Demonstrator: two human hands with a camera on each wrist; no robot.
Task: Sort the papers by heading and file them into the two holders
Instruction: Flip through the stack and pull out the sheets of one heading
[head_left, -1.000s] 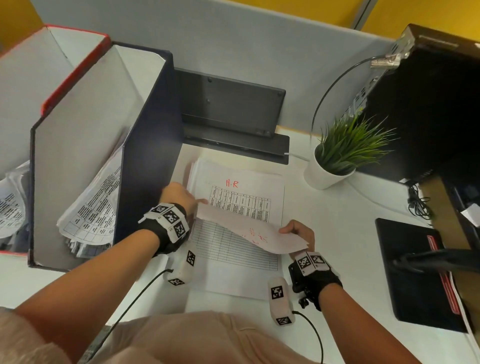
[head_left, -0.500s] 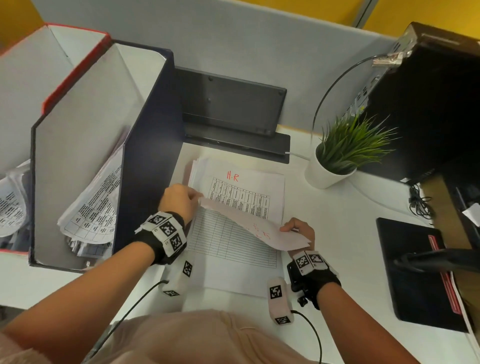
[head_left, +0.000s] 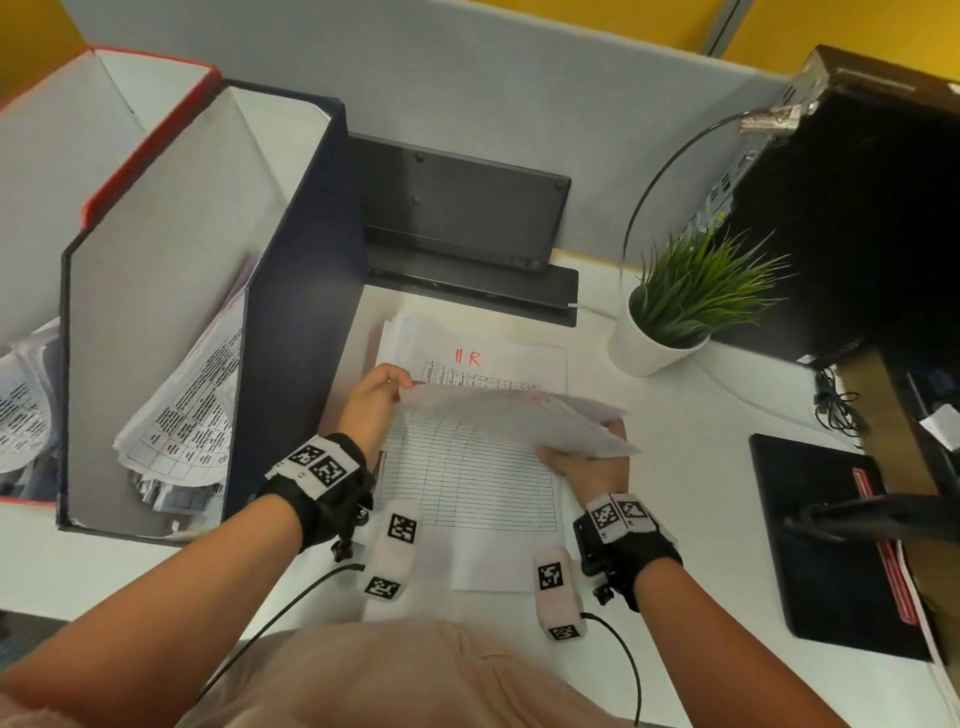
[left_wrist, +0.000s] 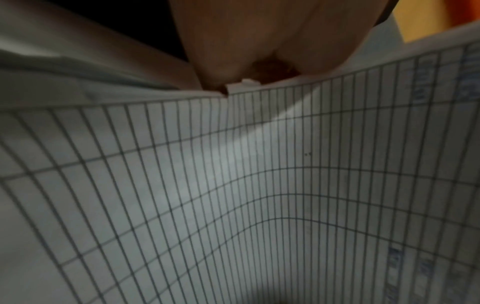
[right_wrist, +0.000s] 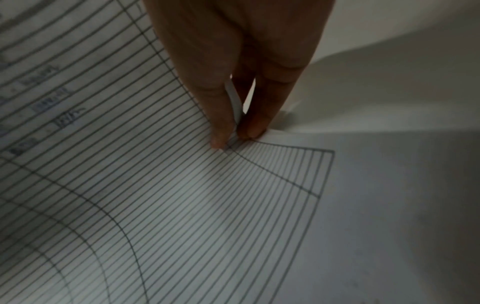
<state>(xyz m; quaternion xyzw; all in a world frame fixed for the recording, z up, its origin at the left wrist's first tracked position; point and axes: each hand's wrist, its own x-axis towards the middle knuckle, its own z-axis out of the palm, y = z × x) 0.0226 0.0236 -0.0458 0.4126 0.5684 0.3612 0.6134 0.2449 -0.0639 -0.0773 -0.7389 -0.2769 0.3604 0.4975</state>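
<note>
The paper stack (head_left: 467, 467) lay on the desk (head_left: 701, 509), two holders (head_left: 171, 291) standing to its left with sheets inside. A potted plant (head_left: 675, 312) sat right, a keyboard (head_left: 457, 208) propped behind.

Matt paper sheet (head_left: 498, 415), gridded

A white desk (head_left: 701, 467) backed by a grey partition carries a stack of white printed papers (head_left: 467, 499) at its middle, the top sheet headed "HR" in red above a ruled table. Left of the stack stand a dark navy cardboard file holder (head_left: 291, 322) and, beyond it, a red-edged file holder (head_left: 150, 140), both holding papers. Behind the stack sits a black rectangular device (head_left: 457, 218). To the right are a white pot with a green grass-like plant (head_left: 675, 322), a black flat pad (head_left: 831, 540) and a tall black computer case (head_left: 857, 208).
</note>
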